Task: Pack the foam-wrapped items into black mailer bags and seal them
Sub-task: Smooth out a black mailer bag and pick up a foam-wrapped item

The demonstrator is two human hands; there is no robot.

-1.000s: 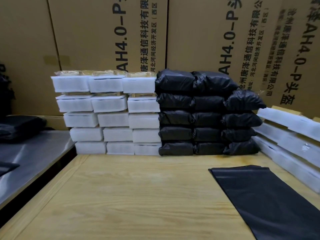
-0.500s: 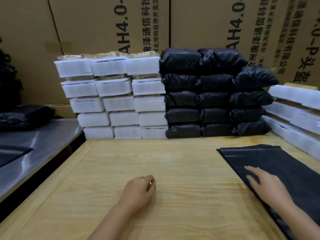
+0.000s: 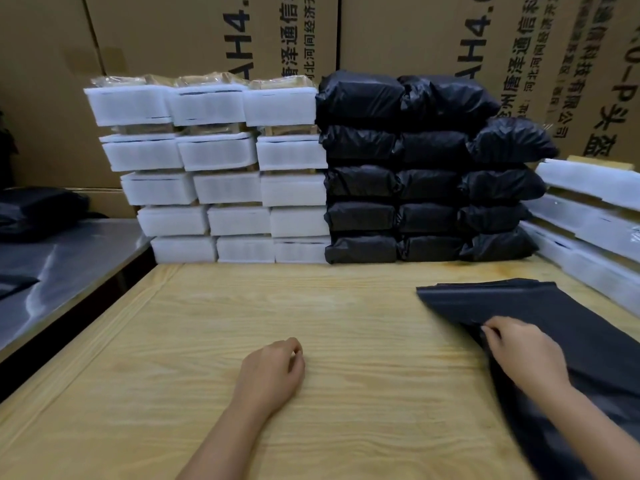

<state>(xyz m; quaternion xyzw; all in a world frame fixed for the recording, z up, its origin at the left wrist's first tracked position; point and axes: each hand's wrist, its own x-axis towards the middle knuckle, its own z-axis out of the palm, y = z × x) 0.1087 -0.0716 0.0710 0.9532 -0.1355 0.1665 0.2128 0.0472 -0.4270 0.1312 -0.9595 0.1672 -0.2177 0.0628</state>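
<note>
A stack of flat black mailer bags (image 3: 540, 306) lies at the right of the wooden table (image 3: 242, 323). My right hand (image 3: 519, 351) pinches the left edge of the top bag, fingers curled on it. My left hand (image 3: 273, 368) rests on the table's middle, fingers loosely curled, holding nothing. White foam-wrapped items (image 3: 221, 174) are stacked in several rows at the back left. Packed black bags (image 3: 422, 178) are piled beside them at the back centre.
More long foam-wrapped items (image 3: 588, 216) lean in a pile along the right edge. A steel table (image 3: 62, 268) with black bags (image 3: 38, 213) stands to the left, across a gap. Big printed cardboard boxes (image 3: 398, 36) form the wall behind.
Both hands came into view as the camera tilted down. My right hand went from lying flat on the mailer bags to pinching the top bag's left edge. My left hand stayed put.
</note>
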